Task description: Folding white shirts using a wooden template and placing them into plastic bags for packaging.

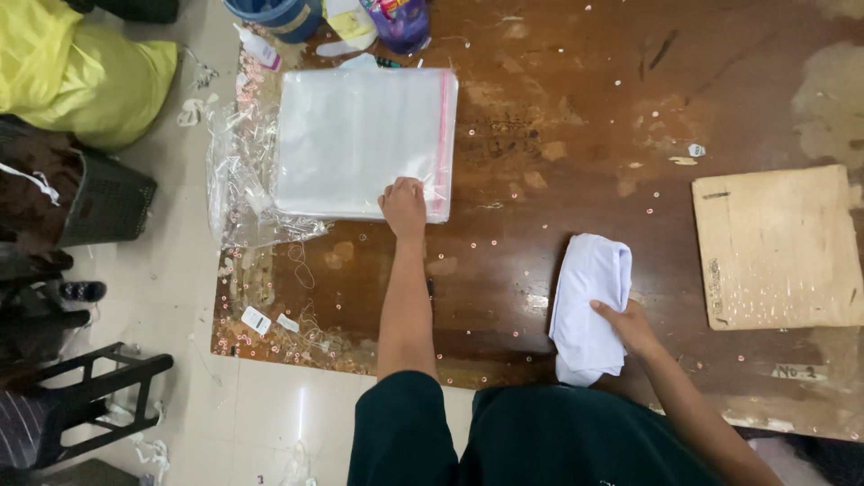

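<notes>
Left hand (404,205) presses fingers closed on plastic bags (360,144) at eleven o'clock; right hand (630,326) grips folded white cloth (589,306) at three o'clock.

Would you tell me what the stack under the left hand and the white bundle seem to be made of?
The stack looks like clear glossy plastic bags: translucent, shiny, with a red strip along one edge. The white bundle under the right hand looks like soft matte fabric, folded, with rounded creases. The left hand touches the stack's edge.

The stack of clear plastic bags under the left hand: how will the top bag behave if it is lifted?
The top bag of the stack of clear plastic bags probably lifts floppy and light, being thin film. Its glossy surface suggests it slides easily under the left hand.
</notes>
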